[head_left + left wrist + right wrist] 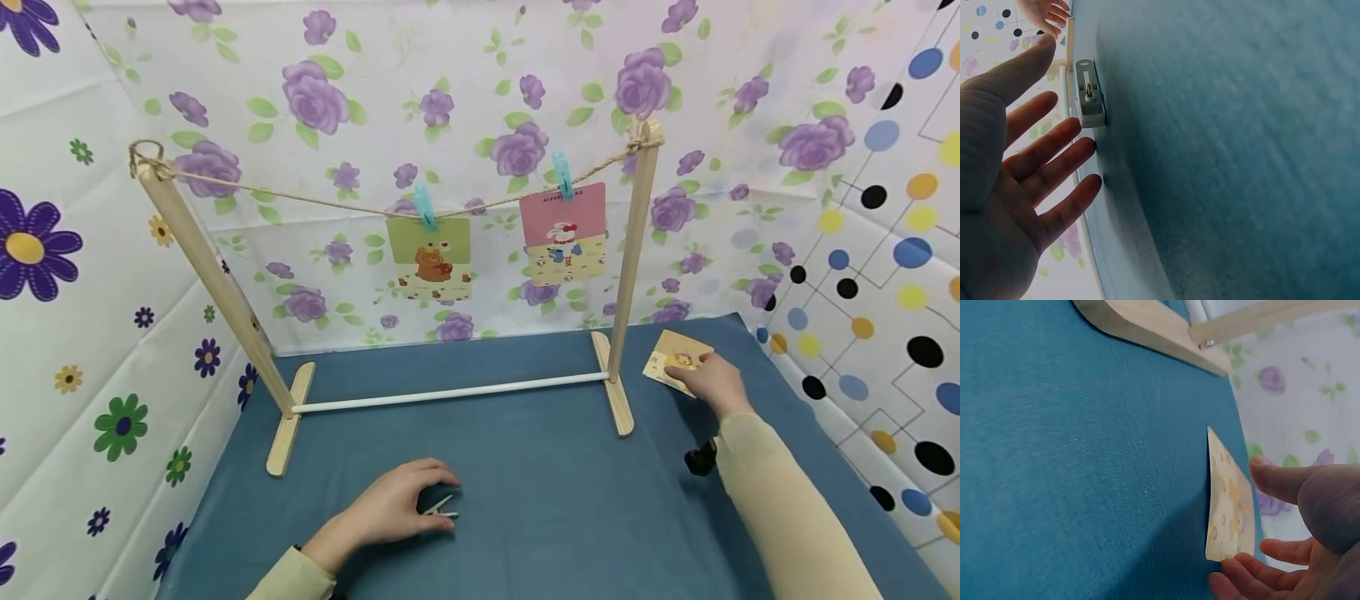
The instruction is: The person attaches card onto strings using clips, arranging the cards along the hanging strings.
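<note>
A white clothespin [442,507] [1090,94] lies on the blue cloth [540,483] near the front. My left hand [429,493] [1054,122] hovers over it with straight, spread fingers, and nothing is gripped. A yellow picture card [675,357] [1229,506] lies at the right, past the rack's right foot. My right hand [693,375] [1254,528] touches the card's near edge with its fingertips [1235,575], the thumb [1272,478] held apart from it.
A wooden rack [633,250] stands across the cloth with a rope [300,196] strung between its posts. A green bear card [429,257] and a pink card [564,233] hang from it on blue clips. Flowered and dotted sheets wall in the space.
</note>
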